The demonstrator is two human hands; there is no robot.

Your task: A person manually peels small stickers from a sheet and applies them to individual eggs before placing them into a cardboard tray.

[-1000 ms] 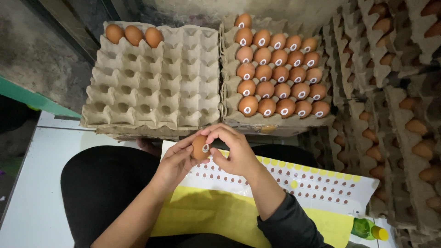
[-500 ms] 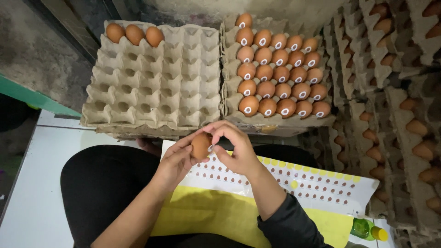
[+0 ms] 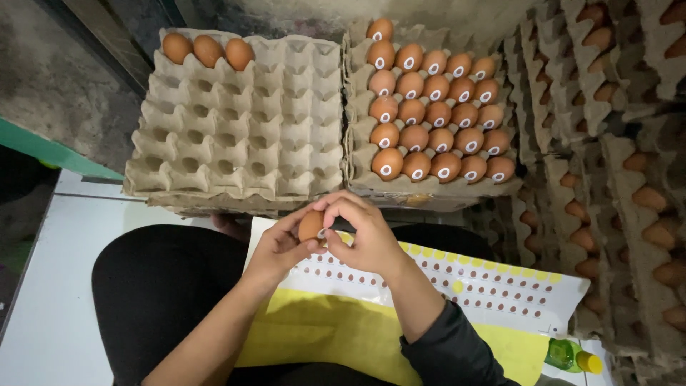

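Stacked egg trays (image 3: 629,179) wall the right side. Above the sticker sheet (image 3: 457,286) on the lap, the left hand (image 3: 275,250) cradles a brown egg (image 3: 311,225); the right hand (image 3: 364,236) pinches at its shell. Best to press lightly and support the egg underneath.

Lighting: soft, even, from above and slightly ahead; moderately bright at centre, no hard glare. Brown eggs (image 3: 429,114) in the right-hand tray carry faint highlights on their tops. Shadows: deep in the cups of the near-empty pulp egg tray (image 3: 236,136); dim upper-left corner and far-right stacked trays (image 3: 629,179). Sharpness: centre crisp, hands mildly soft. Distortion: wide-angle bending toward the frame edges. Yellow-and-white sticker sheet (image 3: 457,286) reads brightest.
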